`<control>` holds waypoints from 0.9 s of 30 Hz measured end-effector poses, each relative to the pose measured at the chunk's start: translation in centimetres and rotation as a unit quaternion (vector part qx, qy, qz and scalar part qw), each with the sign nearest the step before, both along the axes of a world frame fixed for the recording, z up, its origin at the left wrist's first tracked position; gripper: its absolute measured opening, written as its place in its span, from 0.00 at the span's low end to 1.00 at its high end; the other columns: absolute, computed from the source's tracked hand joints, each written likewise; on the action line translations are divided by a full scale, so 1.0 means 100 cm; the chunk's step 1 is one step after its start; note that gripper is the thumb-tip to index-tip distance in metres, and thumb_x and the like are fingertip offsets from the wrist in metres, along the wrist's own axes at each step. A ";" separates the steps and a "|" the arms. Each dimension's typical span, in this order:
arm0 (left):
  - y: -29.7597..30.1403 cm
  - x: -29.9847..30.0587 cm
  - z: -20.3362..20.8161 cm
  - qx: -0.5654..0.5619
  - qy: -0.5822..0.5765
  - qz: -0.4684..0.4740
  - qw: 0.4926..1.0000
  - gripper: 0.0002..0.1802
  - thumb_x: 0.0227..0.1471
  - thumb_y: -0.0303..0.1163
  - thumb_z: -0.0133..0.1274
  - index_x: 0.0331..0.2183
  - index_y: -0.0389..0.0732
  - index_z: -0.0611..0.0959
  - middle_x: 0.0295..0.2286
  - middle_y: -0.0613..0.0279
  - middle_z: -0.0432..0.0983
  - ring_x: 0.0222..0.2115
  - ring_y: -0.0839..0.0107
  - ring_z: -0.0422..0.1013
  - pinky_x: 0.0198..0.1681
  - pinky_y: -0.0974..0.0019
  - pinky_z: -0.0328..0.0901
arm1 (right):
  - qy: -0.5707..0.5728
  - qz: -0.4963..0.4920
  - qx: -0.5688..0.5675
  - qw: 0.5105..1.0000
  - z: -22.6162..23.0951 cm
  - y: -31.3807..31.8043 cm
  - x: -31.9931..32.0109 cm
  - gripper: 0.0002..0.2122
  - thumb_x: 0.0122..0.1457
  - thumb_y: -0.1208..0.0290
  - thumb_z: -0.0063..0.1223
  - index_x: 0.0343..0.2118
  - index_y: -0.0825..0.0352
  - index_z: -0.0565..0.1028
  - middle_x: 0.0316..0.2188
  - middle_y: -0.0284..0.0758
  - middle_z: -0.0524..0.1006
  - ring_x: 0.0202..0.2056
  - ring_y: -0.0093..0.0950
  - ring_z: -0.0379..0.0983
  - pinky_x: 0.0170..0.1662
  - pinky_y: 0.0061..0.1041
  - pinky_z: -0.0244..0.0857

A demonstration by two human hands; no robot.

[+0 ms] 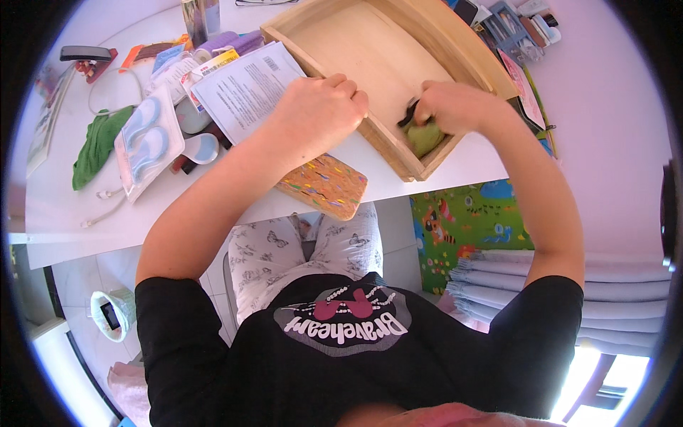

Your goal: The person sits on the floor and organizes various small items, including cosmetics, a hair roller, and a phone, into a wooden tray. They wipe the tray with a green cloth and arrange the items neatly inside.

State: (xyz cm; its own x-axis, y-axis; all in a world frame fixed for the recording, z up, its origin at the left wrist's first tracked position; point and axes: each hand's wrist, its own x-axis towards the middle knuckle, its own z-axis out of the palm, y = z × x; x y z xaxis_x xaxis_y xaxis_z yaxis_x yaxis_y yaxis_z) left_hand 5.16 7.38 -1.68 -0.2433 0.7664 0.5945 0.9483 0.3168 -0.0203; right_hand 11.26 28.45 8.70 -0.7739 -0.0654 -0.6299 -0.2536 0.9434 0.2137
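A shallow, pale wooden drawer (384, 32) lies tilted on the white table in front of me. My left hand (326, 107) is closed, its curled fingers gripping the drawer's near left wall. My right hand (452, 108) reaches inside at the near right corner. Its fingers are pinched on a small black thing (410, 112), whose kind I cannot make out. Just below those fingers, a soft-looking green bundle (425, 136) sits in the corner, partly hidden by the hand. A cork-patterned case with coloured flecks (327, 186) lies at the table's front edge, below my left wrist.
Left of the drawer are a printed sheet (245, 89), a pack of blue-and-white pieces (148, 142), a green cloth (99, 146) and a coiled white cable (117, 107). Past the drawer's right side stands a grey-blue organizer (505, 27). A bin (114, 313) is on the floor.
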 end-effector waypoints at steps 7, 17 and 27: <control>0.001 0.001 0.004 -0.022 -0.004 0.002 1.000 0.07 0.47 0.34 0.54 0.26 0.41 0.76 0.26 0.66 0.73 0.29 0.70 0.75 0.25 0.67 0.70 | 0.352 0.007 0.024 0.936 0.015 0.041 -0.040 0.14 0.46 0.81 0.49 0.38 0.65 0.76 0.34 0.46 0.76 0.39 0.44 0.73 0.39 0.39 0.67; 0.002 0.003 0.007 0.010 0.015 0.005 1.000 0.07 0.45 0.33 0.55 0.25 0.41 0.76 0.25 0.67 0.73 0.28 0.71 0.75 0.25 0.69 0.69 | 0.323 0.026 0.078 0.943 -0.043 0.056 -0.092 0.14 0.47 0.79 0.49 0.40 0.67 0.73 0.30 0.46 0.77 0.36 0.44 0.74 0.37 0.41 0.68; 0.004 0.002 0.001 0.015 -0.008 0.009 1.000 0.06 0.46 0.33 0.54 0.25 0.42 0.78 0.26 0.66 0.74 0.28 0.69 0.75 0.26 0.67 0.70 | 0.204 -0.091 0.086 0.971 -0.014 0.042 -0.007 0.16 0.46 0.79 0.46 0.41 0.71 0.69 0.30 0.52 0.76 0.37 0.49 0.73 0.41 0.43 0.66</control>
State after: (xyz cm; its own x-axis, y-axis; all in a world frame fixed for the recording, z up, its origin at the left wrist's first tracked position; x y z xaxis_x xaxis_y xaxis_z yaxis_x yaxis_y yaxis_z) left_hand 5.36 7.76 -1.60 -0.2663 0.7435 0.6134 0.9425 0.3342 0.0041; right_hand 10.58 32.69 7.34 -0.9502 0.1739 -0.2586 0.0518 0.9065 0.4191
